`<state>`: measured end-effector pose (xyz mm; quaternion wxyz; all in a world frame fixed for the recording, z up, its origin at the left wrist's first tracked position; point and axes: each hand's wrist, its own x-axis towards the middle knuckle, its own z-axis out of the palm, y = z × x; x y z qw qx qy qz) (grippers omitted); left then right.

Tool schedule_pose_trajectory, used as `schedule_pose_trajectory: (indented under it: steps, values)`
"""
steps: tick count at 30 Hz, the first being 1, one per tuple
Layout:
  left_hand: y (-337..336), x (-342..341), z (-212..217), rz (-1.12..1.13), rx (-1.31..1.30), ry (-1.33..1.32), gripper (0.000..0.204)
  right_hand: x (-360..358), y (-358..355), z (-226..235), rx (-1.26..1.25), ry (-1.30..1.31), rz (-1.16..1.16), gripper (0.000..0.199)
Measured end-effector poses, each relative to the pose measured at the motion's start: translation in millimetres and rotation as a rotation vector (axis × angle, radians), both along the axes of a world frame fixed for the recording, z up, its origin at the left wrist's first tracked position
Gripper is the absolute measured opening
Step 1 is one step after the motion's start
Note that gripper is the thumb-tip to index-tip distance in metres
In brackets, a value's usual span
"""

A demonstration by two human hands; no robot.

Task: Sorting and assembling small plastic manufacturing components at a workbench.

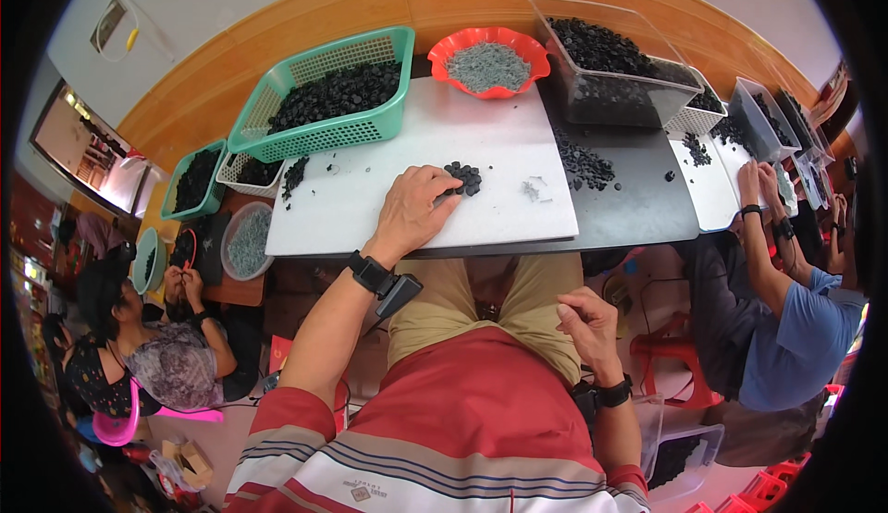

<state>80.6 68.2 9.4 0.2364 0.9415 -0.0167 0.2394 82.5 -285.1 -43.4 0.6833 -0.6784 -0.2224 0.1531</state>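
On the white foam sheet [370, 198], my left hand [416, 208] rests with bent fingers against a small pile of round black parts [465, 178]. Dark pieces show between its thumb and forefinger. My right hand [589, 328] is over my right thigh, off the sheet, its fingers curled and the thumb close to them; whatever they may hold is hidden. A few pale grey screw-like pieces [532, 189] lie to the right of the pile.
At the back stand a green basket [370, 129] of black parts, a red scalloped bowl [495, 92] of grey pieces and a clear bin [610, 83]. Loose black parts [585, 163] lie on the dark tabletop [638, 203]. Other people work at left and right.
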Motion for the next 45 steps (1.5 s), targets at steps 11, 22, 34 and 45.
schedule_pose_trajectory:
  steps: [11, 22, 34, 45]
  values:
    - [0.9, 1.7, -0.3, -0.064, -0.019, -0.064, 0.016, 0.4, -7.2, -3.0, 0.002, 0.055, -0.025, 0.014]
    - [-3.1, -1.1, 2.5, -0.053, -0.080, -0.088, 0.017, 37.8, 28.3, 34.0, -0.191, -0.517, -0.146, 0.020]
    - [-2.5, -4.2, 2.5, -0.108, -0.055, -0.256, 0.014, 100.7, 75.2, 63.1, -0.455, -0.813, -0.153, 0.016]
    - [-5.0, -10.8, 4.4, -0.101, -0.222, -0.203, 0.014, 119.4, 89.6, 56.5, -0.618, -0.731, -0.083, 0.017]
